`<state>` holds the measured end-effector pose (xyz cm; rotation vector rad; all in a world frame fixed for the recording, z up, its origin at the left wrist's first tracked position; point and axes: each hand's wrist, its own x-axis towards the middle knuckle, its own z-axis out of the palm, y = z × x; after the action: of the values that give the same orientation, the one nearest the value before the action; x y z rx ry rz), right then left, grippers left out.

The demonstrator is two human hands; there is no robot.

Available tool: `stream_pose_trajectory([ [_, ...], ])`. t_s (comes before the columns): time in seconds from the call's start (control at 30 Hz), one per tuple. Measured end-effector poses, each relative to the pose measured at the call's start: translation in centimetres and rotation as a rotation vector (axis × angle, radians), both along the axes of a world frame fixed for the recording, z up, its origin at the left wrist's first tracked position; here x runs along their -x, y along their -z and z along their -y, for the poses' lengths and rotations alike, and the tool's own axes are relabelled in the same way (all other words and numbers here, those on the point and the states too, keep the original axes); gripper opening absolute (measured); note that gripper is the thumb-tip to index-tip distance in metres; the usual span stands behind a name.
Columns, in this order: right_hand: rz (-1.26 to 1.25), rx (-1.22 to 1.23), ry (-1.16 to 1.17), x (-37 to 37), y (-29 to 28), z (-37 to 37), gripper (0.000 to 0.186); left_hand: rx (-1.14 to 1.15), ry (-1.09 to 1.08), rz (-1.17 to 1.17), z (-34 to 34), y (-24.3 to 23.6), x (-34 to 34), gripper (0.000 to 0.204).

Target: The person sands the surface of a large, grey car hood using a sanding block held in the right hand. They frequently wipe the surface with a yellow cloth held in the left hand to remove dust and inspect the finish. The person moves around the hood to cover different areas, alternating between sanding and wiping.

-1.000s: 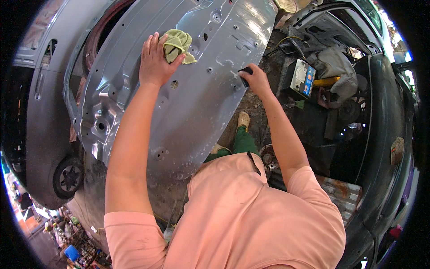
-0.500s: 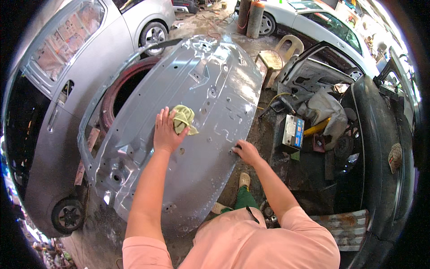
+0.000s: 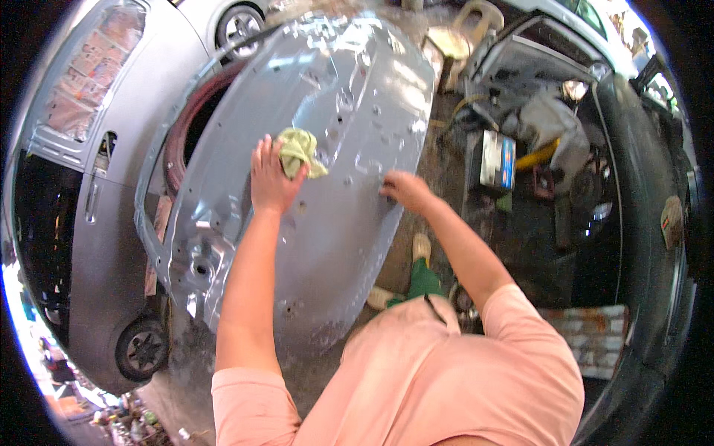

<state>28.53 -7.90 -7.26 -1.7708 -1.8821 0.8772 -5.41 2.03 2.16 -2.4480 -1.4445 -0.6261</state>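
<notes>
A large grey car body panel [image 3: 327, 245], dotted with holes, lies tilted in front of me. My left hand [image 3: 272, 181] presses on its middle with fingers stretched forward. Between that hand's thumb and fingers is a crumpled yellow-green cloth [image 3: 300, 154], which rests on the panel. My right hand [image 3: 407, 192] is at the panel's right side, its fingers curled together against the surface. Something small and dark shows at those fingertips, too little of it to name.
A silver vehicle [image 3: 141, 97] stands close on the left. Beneath the panel's frame shows a reddish tyre [image 3: 178, 141]. To the right are a car battery [image 3: 497, 161], a plastic chair [image 3: 450, 42], a detached car door [image 3: 520, 56] and a dark bumper-like part [image 3: 628, 149].
The whole view has shifted, so the panel sits higher in the picture. My right hand has slid a little inward from the panel's right edge. The left hand keeps the cloth at about the same spot.
</notes>
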Motion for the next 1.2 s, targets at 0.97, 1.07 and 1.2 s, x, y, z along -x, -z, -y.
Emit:
stream_pose_trajectory([
  [0.97, -0.031, -0.258, 0.642, 3.7, 0.5, 5.9, 0.031, 0.007, 0.009, 0.006, -0.8, -0.2, -0.7, 0.091],
  [1.07, 0.145, -0.379, 0.424, 4.0, 1.7, 7.1, 0.039, 0.003, 0.013, 0.004, -0.8, -0.3, -0.6, 0.09],
  [1.2, 0.185, -0.473, 0.385, 4.2, 2.0, 8.7, 0.045, -0.001, 0.011, -0.011, -0.7, -0.3, -0.5, 0.089],
])
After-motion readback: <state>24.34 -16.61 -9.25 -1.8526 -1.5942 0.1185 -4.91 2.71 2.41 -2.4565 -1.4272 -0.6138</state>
